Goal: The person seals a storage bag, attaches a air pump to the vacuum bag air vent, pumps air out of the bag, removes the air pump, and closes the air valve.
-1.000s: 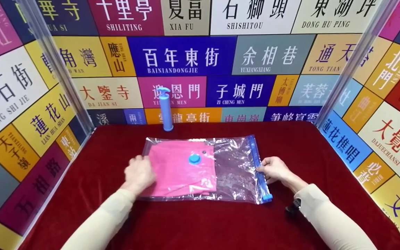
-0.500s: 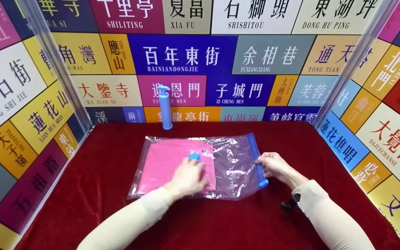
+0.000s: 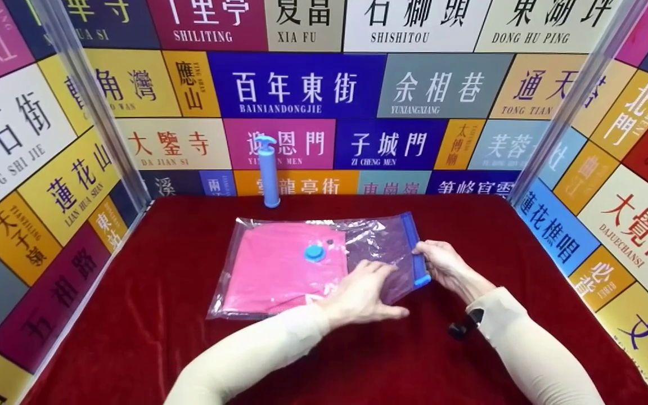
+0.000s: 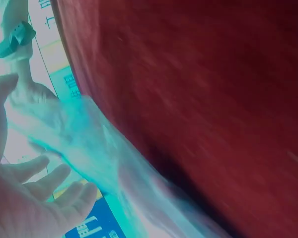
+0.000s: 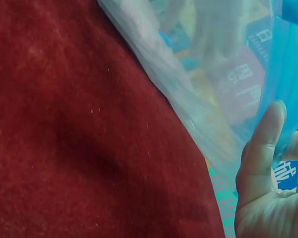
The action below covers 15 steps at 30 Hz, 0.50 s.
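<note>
A clear plastic vacuum storage bag (image 3: pixel 377 236) lies on the table with a folded pink cloth (image 3: pixel 284 270) inside its left part. On its top face sits a round blue valve cap (image 3: pixel 315 253). Along the right end runs a blue zip strip (image 3: pixel 409 239), with a blue slider (image 3: pixel 423 280) at its near end. My right hand (image 3: pixel 449 267) pinches this strip, its thumb (image 5: pixel 270 121) against the blue plastic in the right wrist view. Over the bag's near right part is my left hand (image 3: pixel 360 292), fingers spread and holding nothing; whether it touches the film is unclear.
A blue hand pump (image 3: pixel 269 174) stands upright at the back of the table, near the printed wall. Dark red velvet cloth (image 3: pixel 161 270) covers the table. Sign-patterned walls (image 3: pixel 301 84) enclose the back and both sides.
From the bag's left end, my left hand has swept right across it to near the zip end. My right hand keeps its pinch, and the strip's near end has risen slightly.
</note>
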Each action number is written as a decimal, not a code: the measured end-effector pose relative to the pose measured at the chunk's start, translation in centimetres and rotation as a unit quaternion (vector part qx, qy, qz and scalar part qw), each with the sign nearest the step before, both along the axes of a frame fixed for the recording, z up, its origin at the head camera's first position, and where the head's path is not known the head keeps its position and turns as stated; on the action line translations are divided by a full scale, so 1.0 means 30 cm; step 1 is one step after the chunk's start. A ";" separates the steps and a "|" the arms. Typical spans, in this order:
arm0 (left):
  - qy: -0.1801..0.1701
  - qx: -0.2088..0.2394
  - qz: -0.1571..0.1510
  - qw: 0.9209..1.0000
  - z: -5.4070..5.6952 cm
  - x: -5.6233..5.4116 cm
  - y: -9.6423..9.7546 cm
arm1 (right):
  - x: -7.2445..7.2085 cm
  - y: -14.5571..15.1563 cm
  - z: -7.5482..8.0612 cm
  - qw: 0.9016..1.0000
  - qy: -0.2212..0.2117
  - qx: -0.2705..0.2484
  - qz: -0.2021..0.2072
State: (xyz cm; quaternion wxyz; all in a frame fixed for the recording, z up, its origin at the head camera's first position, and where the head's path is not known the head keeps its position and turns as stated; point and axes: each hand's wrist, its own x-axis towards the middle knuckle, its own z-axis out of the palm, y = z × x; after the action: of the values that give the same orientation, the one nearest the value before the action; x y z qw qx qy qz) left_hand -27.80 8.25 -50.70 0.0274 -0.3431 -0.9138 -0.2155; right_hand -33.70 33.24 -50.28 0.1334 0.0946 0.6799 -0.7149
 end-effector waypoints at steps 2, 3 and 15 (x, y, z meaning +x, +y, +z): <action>0.028 0.009 -0.008 1.000 0.003 0.003 0.024 | 0.002 -0.004 0.002 1.000 0.000 -0.006 -0.005; 0.045 0.013 -0.011 0.999 0.001 0.003 0.035 | 0.003 -0.006 0.003 1.000 0.001 -0.008 -0.007; 0.117 0.087 -0.052 0.988 -0.007 -0.004 0.070 | 0.032 0.012 0.008 0.995 0.035 0.078 -0.049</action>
State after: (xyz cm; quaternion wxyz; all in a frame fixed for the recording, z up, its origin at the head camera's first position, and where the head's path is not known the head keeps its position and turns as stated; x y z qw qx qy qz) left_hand -27.91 10.36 -50.91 0.1529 -0.4090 -0.8631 -0.2537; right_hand -32.74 33.60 -50.05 0.0664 0.1127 0.7326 -0.6679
